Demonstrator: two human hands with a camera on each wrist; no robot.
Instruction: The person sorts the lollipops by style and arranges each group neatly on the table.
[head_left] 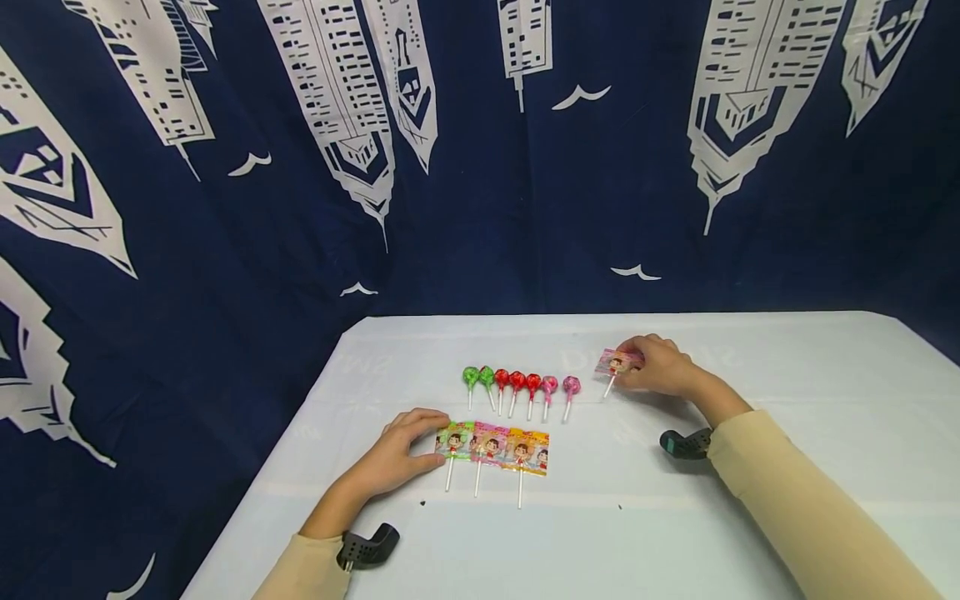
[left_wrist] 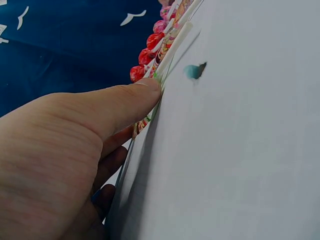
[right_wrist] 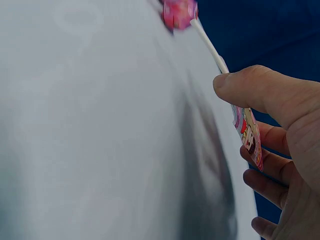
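In the head view, my right hand [head_left: 656, 365] pinches a flat lollipop in a pink wrapper [head_left: 609, 362], its white stick pointing down toward the table. The right wrist view shows the thumb across this pink lollipop [right_wrist: 251, 137], with fingers behind it. At the left end of a row, my left hand [head_left: 401, 450] holds a green-wrapped flat lollipop [head_left: 459, 440] between thumb and fingers. Beside that one lie a pink-wrapped lollipop [head_left: 491, 443] and an orange-wrapped lollipop [head_left: 528, 452], edges meeting. In the left wrist view, the thumb [left_wrist: 125, 102] covers part of the green wrapper.
Behind the flat lollipops runs a row of round ones: green [head_left: 470, 377], red [head_left: 517, 381] and pink [head_left: 572, 386], sticks toward me. The white table [head_left: 570, 542] bears small dark specks. A dark blue printed cloth [head_left: 525, 225] hangs along its far edge.
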